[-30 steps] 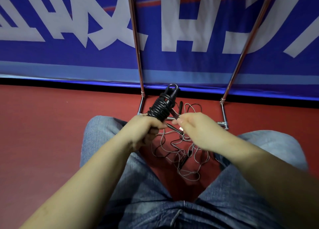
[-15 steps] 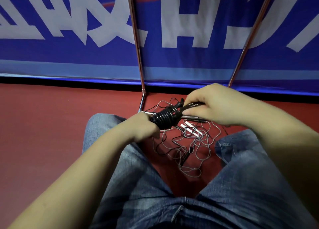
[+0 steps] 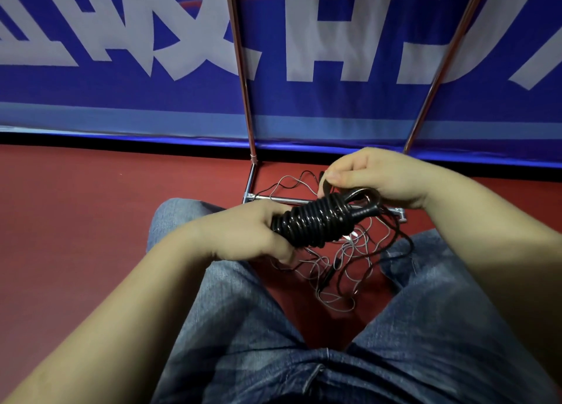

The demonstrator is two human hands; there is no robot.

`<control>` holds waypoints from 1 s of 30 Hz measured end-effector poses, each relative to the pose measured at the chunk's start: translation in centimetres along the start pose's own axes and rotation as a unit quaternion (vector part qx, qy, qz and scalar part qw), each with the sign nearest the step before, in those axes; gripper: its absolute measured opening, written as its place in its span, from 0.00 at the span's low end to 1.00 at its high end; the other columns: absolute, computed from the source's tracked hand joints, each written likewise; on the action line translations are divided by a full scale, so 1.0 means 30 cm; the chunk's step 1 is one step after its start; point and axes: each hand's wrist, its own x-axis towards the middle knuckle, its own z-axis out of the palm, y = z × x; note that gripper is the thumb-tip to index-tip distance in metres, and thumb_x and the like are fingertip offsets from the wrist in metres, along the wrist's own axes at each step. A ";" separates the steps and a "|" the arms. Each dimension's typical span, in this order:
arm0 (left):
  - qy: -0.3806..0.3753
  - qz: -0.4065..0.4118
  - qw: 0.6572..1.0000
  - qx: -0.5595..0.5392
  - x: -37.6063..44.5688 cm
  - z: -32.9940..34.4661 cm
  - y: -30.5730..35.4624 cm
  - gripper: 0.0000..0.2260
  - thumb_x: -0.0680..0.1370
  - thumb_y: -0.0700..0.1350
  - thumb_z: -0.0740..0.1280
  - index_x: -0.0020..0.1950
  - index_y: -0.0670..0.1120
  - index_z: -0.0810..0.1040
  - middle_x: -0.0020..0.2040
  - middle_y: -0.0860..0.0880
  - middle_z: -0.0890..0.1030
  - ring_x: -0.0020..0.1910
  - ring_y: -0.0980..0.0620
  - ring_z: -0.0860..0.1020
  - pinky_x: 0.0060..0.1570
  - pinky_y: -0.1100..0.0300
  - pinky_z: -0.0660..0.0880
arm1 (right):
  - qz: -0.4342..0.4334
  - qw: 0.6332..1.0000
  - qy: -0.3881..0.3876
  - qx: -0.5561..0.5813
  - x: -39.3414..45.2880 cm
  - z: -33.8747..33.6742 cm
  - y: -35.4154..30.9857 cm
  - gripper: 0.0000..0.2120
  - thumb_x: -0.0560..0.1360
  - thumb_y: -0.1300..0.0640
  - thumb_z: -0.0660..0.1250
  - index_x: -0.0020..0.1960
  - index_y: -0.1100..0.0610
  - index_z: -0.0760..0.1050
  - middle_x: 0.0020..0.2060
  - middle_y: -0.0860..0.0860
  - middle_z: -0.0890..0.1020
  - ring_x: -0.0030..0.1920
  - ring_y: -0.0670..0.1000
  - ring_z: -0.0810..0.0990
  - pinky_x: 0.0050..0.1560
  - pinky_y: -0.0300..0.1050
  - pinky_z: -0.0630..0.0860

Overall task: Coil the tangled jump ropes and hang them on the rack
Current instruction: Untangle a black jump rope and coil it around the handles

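Jump rope coil (image 3: 322, 221), black, held above the lap: left hand (image 3: 243, 236) fingers clamp its lower end; right hand (image 3: 380, 178) fingers pinch the top loop (image 3: 365, 198). Slackened pinch may unwind wraps onto tangled ropes (image 3: 343, 269) on the floor (image 3: 91, 221).

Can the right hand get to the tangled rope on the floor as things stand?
Probably not yet. The right hand is pinching the loop end of the black coiled rope, which the left hand also grips. The tangled rope lies just below with nothing covering it, once that hand lets go.
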 end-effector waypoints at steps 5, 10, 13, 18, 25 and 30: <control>0.013 0.051 0.996 -0.068 -0.005 0.016 -0.016 0.08 0.64 0.34 0.70 0.41 0.35 0.75 0.27 0.56 0.74 0.26 0.61 0.70 0.29 0.71 0.66 | 0.044 0.970 0.012 0.237 -0.006 0.064 0.065 0.16 0.73 0.56 0.63 0.26 0.54 0.74 0.23 0.50 0.68 0.22 0.44 0.64 0.26 0.33 0.59; 0.049 0.003 0.975 -0.218 0.020 0.042 -0.050 0.11 0.61 0.40 0.71 0.40 0.42 0.74 0.23 0.52 0.65 0.22 0.56 0.59 0.25 0.64 0.51 | 0.090 0.952 0.113 0.270 0.008 0.139 0.122 0.20 0.81 0.62 0.51 0.32 0.56 0.67 0.20 0.45 0.61 0.18 0.40 0.56 0.21 0.32 0.51; 0.098 -0.067 0.940 -0.318 0.046 0.029 -0.068 0.09 0.63 0.39 0.67 0.40 0.46 0.70 0.21 0.54 0.61 0.19 0.59 0.56 0.22 0.68 0.49 | 0.087 0.983 0.088 0.136 0.002 0.176 0.143 0.21 0.82 0.54 0.51 0.39 0.53 0.79 0.23 0.46 0.61 0.21 0.42 0.57 0.22 0.34 0.55; 0.183 -0.153 0.895 -0.378 0.086 -0.005 -0.127 0.10 0.74 0.38 0.62 0.36 0.49 0.64 0.20 0.55 0.61 0.17 0.59 0.55 0.19 0.67 0.50 | 0.050 0.975 0.096 -0.195 -0.020 0.200 0.114 0.14 0.81 0.54 0.54 0.44 0.50 0.76 0.27 0.47 0.69 0.25 0.43 0.65 0.30 0.39 0.64; 0.206 -0.206 0.940 -0.179 0.100 0.005 -0.155 0.14 0.72 0.38 0.67 0.29 0.46 0.67 0.20 0.52 0.63 0.17 0.56 0.57 0.22 0.70 0.52 | 0.033 0.916 0.070 -0.393 -0.045 0.188 0.030 0.12 0.78 0.45 0.59 0.41 0.51 0.71 0.28 0.46 0.70 0.30 0.44 0.67 0.31 0.42 0.63; 0.133 -0.211 0.968 -0.006 0.108 0.029 -0.106 0.07 0.69 0.38 0.69 0.34 0.44 0.73 0.22 0.50 0.66 0.19 0.53 0.61 0.21 0.68 0.55 | -0.012 0.893 0.056 -0.446 -0.043 0.170 -0.034 0.12 0.77 0.44 0.61 0.41 0.51 0.72 0.27 0.45 0.69 0.29 0.42 0.67 0.29 0.38 0.59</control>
